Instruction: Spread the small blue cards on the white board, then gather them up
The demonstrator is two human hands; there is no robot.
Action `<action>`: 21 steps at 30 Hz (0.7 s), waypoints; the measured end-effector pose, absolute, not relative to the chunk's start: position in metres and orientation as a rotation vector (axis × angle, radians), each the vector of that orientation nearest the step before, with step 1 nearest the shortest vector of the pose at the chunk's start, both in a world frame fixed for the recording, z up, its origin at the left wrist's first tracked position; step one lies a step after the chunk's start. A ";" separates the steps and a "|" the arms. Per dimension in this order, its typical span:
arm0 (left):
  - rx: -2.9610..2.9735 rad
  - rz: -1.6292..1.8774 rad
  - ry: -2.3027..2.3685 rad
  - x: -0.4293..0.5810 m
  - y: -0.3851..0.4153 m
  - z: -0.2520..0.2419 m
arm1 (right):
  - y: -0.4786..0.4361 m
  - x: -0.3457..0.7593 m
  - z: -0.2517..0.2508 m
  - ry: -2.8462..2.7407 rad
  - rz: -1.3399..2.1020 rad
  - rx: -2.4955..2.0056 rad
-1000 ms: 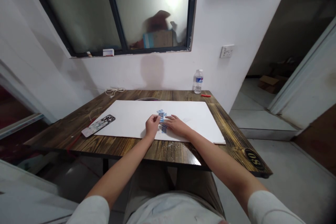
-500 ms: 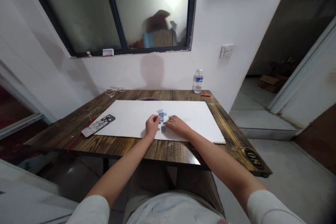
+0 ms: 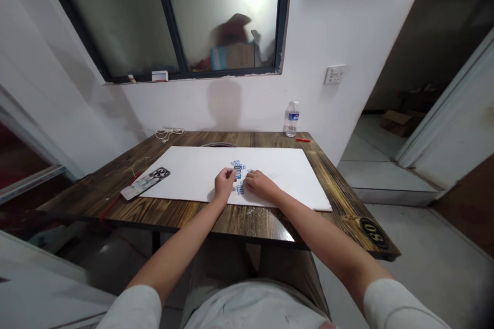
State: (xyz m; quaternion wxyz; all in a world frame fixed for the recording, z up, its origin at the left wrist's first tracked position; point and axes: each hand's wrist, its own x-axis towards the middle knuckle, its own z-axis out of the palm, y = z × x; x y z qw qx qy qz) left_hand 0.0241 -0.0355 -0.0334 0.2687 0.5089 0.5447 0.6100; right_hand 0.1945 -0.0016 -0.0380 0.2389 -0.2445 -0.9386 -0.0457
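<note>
Wooden table under a white board, with small blue-and-white pieces lying in a loose, uneven column near the board's middle. The left hand and right hand sit close together on either side, fingers curled; whether either pinches a piece can't be told.

Round black badge on the near right corner of the surface: large pale numerals, reading about "08", though the tilt leaves the digit order uncertain. Nothing else is legible. Water bottle: blue-and-red label, wording too small to read. Small pieces on the white board: blue print, letters blurred, no word recoverable. Small white box on the window ledge: coloured marking, unreadable at this distance.
</note>
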 end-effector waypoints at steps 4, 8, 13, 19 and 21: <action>1.366 1.634 1.469 0.024 -0.035 -0.034 | 0.004 0.195 -0.042 -2.400 -0.032 -0.769; 1.380 1.582 1.474 0.025 -0.037 -0.034 | 0.004 0.198 -0.042 -2.159 0.146 -0.883; 1.386 1.524 1.447 0.026 -0.037 -0.036 | 0.000 0.202 -0.037 -1.952 0.363 -0.988; 1.410 1.501 1.427 0.027 -0.036 -0.039 | 0.000 0.199 -0.037 -1.843 0.452 -0.906; 1.438 1.492 1.426 0.026 -0.036 -0.040 | 0.000 0.198 -0.037 -1.795 0.419 -0.857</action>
